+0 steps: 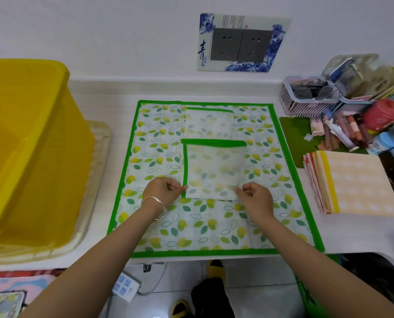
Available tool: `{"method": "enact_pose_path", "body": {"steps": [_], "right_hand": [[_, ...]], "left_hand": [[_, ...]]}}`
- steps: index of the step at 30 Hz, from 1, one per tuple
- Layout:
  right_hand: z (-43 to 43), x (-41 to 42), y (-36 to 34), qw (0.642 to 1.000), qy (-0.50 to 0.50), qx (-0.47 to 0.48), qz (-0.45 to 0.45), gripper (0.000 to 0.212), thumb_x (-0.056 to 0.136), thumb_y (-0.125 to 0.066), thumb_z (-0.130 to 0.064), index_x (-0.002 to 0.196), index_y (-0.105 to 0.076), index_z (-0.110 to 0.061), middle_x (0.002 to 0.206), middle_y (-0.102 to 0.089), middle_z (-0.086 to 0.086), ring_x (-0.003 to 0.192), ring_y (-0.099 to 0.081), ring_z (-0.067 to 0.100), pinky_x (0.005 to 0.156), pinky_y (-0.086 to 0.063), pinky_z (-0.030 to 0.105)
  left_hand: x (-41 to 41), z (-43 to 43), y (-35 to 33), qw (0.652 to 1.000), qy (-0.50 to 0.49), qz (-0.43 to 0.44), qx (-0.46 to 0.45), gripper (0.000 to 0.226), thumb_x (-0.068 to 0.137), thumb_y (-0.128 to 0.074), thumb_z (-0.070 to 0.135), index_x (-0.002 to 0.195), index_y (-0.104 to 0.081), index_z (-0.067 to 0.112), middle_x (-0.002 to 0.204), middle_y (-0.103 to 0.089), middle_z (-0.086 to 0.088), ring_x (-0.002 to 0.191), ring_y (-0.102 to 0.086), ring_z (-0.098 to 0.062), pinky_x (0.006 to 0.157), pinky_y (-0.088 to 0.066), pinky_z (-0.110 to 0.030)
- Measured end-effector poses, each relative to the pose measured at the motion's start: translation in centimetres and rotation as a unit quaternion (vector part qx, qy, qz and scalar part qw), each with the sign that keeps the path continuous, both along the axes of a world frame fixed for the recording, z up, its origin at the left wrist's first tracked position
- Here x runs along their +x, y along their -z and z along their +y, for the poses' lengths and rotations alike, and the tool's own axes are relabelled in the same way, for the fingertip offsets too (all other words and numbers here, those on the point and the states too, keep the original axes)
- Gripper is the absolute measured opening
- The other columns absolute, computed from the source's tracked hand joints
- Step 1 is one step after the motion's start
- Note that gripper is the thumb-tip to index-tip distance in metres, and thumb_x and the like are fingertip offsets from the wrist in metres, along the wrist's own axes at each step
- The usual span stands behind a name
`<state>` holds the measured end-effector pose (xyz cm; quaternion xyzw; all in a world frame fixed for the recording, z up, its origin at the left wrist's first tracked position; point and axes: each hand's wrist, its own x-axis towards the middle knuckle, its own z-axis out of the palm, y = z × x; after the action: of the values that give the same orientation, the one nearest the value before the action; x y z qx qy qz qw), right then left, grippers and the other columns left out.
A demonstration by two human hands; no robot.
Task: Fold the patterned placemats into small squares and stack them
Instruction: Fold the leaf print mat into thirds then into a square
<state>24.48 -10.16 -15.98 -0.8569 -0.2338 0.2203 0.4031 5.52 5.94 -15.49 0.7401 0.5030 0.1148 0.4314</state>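
A white counter (pixel 350 235) runs along a white wall, where a grey double socket (pixel 242 44) sits in a blue-and-white decorative surround at upper centre of the frame. A big yellow plastic tub (pixel 28 143) fills the left side and stands on a translucent tray (pixel 97 157).

In the middle of the counter a large leaf-patterned placemat (pixel 191 226) with a green border lies spread flat. On it, near its centre, lies a folded placemat (pixel 214 171) of the same print, pale side up, with green binding along its top and left edges. Just above that, nearer the wall and apart from it, lies a smaller folded square (pixel 208 123) with green binding along its top.

The left hand (pixel 166 191), with a silver bangle (pixel 155 206) on the wrist, pinches the lower left corner of the folded placemat between thumb and forefinger, the other fingers curled. The right hand (pixel 255 196) pinches the lower right corner in the same way. Both forearms reach in from the bottom edge of the frame.

At right centre sits a stack of folded orange-checked mats (pixel 359 182). Behind it, at upper right, are a pink slatted basket (pixel 306 104), a red tin (pixel 383 113) and a jumble of cosmetic tubes (pixel 343 131). Below the counter edge, a white power strip (pixel 124 286) lies on the tiled floor.
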Motion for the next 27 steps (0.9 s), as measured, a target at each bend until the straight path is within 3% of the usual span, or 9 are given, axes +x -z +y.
{"method": "enact_pose_path", "body": {"steps": [6, 9, 12, 15, 17, 19, 21, 24, 27], "right_hand": [[0.0, -0.2, -0.5, 1.0, 0.004, -0.023, 0.009, 0.016, 0.085, -0.067, -0.028, 0.082, -0.059, -0.015, 0.074, -0.058, -0.007, 0.07, -0.056, 0.011, 0.066, -0.046, 0.024], [-0.7, -0.5, -0.4, 1.0, 0.004, -0.021, -0.013, 0.018, 0.084, -0.068, -0.028, 0.081, -0.056, -0.015, 0.072, -0.056, -0.007, 0.067, -0.053, 0.009, 0.063, -0.044, 0.024], [-1.1, -0.9, 0.0, 0.999, 0.013, -0.002, -0.043, 0.021, 0.083, -0.069, -0.03, 0.08, -0.055, -0.015, 0.07, -0.056, -0.007, 0.063, -0.051, 0.006, 0.057, -0.042, 0.022], [-0.8, -1.0, 0.2, 0.998, 0.018, 0.014, -0.052, 0.02, 0.084, -0.067, -0.032, 0.08, -0.056, -0.017, 0.069, -0.057, -0.008, 0.063, -0.052, 0.006, 0.056, -0.042, 0.021], [-0.6, -0.8, 0.2, 0.998, 0.012, 0.028, -0.055, 0.019, 0.084, -0.068, -0.03, 0.079, -0.055, -0.018, 0.067, -0.057, -0.007, 0.062, -0.052, 0.007, 0.056, -0.042, 0.022], [-0.5, -0.5, 0.3, 0.998, 0.003, 0.038, -0.056, 0.019, 0.084, -0.068, -0.028, 0.078, -0.054, -0.018, 0.063, -0.055, -0.005, 0.058, -0.05, 0.008, 0.057, -0.043, 0.023], [-0.3, -0.3, 0.5, 0.998, -0.003, 0.035, -0.054, 0.019, 0.084, -0.068, -0.026, 0.078, -0.053, -0.018, 0.061, -0.054, -0.004, 0.057, -0.05, 0.009, 0.058, -0.044, 0.026], [-0.3, -0.4, 0.4, 0.998, -0.016, 0.022, -0.064, 0.018, 0.085, -0.067, -0.028, 0.08, -0.052, -0.019, 0.064, -0.054, -0.004, 0.06, -0.051, 0.01, 0.058, -0.043, 0.028], [-1.0, -1.1, 0.1, 0.976, -0.058, 0.008, -0.208, 0.015, 0.091, -0.056, -0.03, 0.099, -0.058, -0.017, 0.09, -0.06, -0.003, 0.086, -0.055, 0.017, 0.071, -0.042, 0.027]], "left_hand": [[-0.2, -0.9, 0.1, 0.999, -0.022, -0.038, -0.028, 0.022, 0.075, -0.076, 0.03, 0.059, -0.062, 0.024, 0.052, -0.054, 0.01, 0.052, -0.051, -0.007, 0.063, -0.048, -0.024], [-0.5, -1.9, 0.3, 0.999, -0.011, -0.033, 0.0, 0.02, 0.077, -0.075, 0.028, 0.062, -0.061, 0.024, 0.059, -0.061, 0.003, 0.06, -0.057, -0.013, 0.065, -0.05, -0.027], [-0.5, -2.7, 0.2, 0.999, -0.001, 0.006, 0.042, 0.02, 0.08, -0.07, 0.03, 0.068, -0.057, 0.023, 0.063, -0.058, 0.006, 0.063, -0.056, -0.014, 0.057, -0.045, -0.022], [-0.4, -3.5, 0.2, 0.985, 0.016, 0.02, 0.169, 0.016, 0.082, -0.069, 0.025, 0.086, -0.056, 0.016, 0.077, -0.057, 0.002, 0.073, -0.054, -0.017, 0.061, -0.042, -0.025], [-0.5, -4.4, 0.6, 0.953, 0.088, 0.01, 0.29, 0.025, 0.085, -0.061, 0.024, 0.106, -0.06, 0.011, 0.098, -0.061, -0.007, 0.089, -0.058, -0.025, 0.074, -0.048, -0.033], [-0.5, -5.5, 1.2, 0.912, 0.213, 0.019, 0.35, 0.042, 0.09, -0.045, 0.035, 0.125, -0.055, 0.014, 0.123, -0.059, -0.009, 0.112, -0.056, -0.03, 0.094, -0.046, -0.042], [-0.5, -6.4, 2.0, 0.878, 0.318, 0.075, 0.349, 0.053, 0.095, -0.029, 0.048, 0.14, -0.039, 0.022, 0.144, -0.042, -0.003, 0.134, -0.037, -0.026, 0.11, -0.025, -0.044], [-0.8, -6.7, 2.5, 0.872, 0.36, 0.142, 0.299, 0.068, 0.089, 0.002, 0.065, 0.148, -0.006, 0.032, 0.155, -0.005, 0.006, 0.144, 0.0, -0.022, 0.114, 0.004, -0.039], [-0.7, -6.7, 2.4, 0.872, 0.368, 0.162, 0.281, 0.076, 0.075, 0.021, 0.07, 0.143, 0.011, 0.037, 0.151, 0.016, 0.012, 0.139, 0.02, -0.017, 0.112, 0.018, -0.036]]}}
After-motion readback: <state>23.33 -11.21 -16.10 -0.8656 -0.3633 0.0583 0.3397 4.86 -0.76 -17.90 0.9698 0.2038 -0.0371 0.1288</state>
